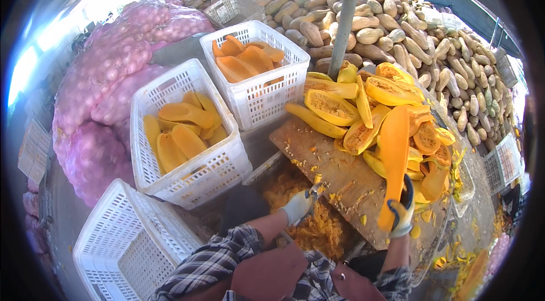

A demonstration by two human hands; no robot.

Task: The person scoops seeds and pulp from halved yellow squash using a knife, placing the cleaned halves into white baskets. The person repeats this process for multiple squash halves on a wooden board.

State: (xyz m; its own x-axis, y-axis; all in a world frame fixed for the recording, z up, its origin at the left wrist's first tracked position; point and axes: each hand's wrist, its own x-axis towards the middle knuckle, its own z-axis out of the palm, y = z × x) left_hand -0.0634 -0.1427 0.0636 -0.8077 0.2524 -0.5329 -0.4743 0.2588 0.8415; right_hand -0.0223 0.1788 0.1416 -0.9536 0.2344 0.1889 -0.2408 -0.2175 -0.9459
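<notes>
My right hand, in a white work glove with dark fingers, grips a long peeled orange squash piece near its lower end. The piece stands out in front of the heaped halves. My left hand, gloved too, is closed around a small metal tool, whose exact kind I cannot tell. It hovers over a bin of scraped orange pulp and seeds. Between the hands lies a wooden board strewn with seeds and scraps. Halved squashes, several with seeds showing, are piled on its far side.
Two white plastic crates hold peeled squash pieces. An empty white crate tilts at the lower left. Pink mesh sacks are stacked at left. A grey pole rises behind the board, before a large heap of whole squashes.
</notes>
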